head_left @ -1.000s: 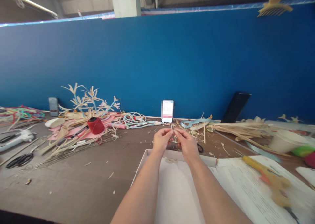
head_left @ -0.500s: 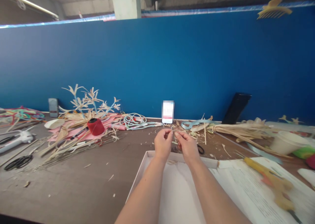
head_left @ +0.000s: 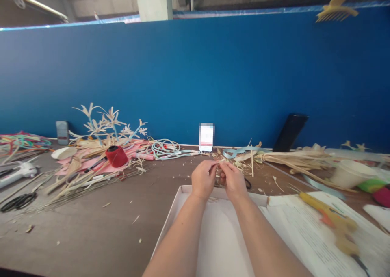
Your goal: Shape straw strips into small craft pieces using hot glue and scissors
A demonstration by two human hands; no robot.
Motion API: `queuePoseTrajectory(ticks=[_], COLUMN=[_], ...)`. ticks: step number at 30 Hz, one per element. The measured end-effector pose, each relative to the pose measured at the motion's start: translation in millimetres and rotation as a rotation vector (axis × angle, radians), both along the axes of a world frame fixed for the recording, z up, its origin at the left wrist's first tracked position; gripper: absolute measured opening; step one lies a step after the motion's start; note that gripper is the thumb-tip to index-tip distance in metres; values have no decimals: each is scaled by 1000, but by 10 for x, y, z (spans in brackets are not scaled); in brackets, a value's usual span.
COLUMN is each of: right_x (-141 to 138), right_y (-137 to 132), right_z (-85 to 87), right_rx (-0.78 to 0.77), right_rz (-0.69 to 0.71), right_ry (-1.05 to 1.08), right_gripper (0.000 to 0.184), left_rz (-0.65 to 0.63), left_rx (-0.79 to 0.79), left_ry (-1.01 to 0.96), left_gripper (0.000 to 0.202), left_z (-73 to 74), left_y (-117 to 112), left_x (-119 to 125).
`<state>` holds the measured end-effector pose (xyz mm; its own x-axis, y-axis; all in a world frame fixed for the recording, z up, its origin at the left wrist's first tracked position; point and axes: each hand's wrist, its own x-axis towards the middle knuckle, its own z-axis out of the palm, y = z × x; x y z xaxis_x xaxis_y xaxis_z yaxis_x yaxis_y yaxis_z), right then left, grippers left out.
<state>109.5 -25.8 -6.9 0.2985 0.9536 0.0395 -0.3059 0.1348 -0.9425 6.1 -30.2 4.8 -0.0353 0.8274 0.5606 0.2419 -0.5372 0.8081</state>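
My left hand (head_left: 203, 180) and my right hand (head_left: 233, 181) meet above the far edge of a shallow white box (head_left: 225, 244). Fingertips and thumbs of both are pinched together around something small and pale, too tiny and too covered to name. Behind the hands a lit phone (head_left: 206, 138) leans against the blue partition. The black loop of a handle (head_left: 248, 183) shows just beyond my right wrist; the rest of it is hidden. Pale plant scraps (head_left: 243, 165) lie on the table close to my right fingers.
Left are a red thread spool (head_left: 116, 156), black-handled scissors (head_left: 18, 202), dried-leaf flowers (head_left: 97, 126), coiled light-blue cord (head_left: 164, 149) and a white glue gun (head_left: 18, 173). Right are a yellow glue gun (head_left: 332, 224) on printed paper (head_left: 292, 224), dried husks (head_left: 292, 161) and a white cup (head_left: 350, 174).
My fingertips have drawn closer together, and the left hand has turned slightly inward. The whole view has shifted a little, with the table things appearing slightly further left.
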Motion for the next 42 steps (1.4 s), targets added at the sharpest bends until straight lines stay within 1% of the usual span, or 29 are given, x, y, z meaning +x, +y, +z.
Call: queuePoseTrajectory(ticks=[3,7,9,12,19,24,28,34,42], right_x=[-1,-11,-16,-20,-20,-11,-8,-13,-4], right_y=[-4,-12,-17,-27,-43,-46,-45,-40,-31], right_z=[20,39,49,71,108,112,113,95,95], right_rx=[-9,10,21,21,15,33,42,45,65], right_rz=[-6,-23,-39,-51,-47,-50,-59,-37,-55], right_ry=[30,79,102,122,141,144,135,121,109], right_gripper=[31,27,26,26,27,28,31,31,32], left_rz=[7,34,27,1,-16,-110,-152,-165,-182], left_rx=[-36,-186,-240,-284,-277,-336,-356,-348,-358], left_ry=[-21,-163,-228,-264,-193,-233,-226,-177,-125], left_gripper=[17,17,19,21,20,25,25,20,20], left_z=[-31,-74,-86,-97,-94,-55,-45,-67,-87], left_y=[44,132,164,187,200,182,172,187,197], left_x=[4,-11,-23,-34,-37,-46,-49,-42,-44])
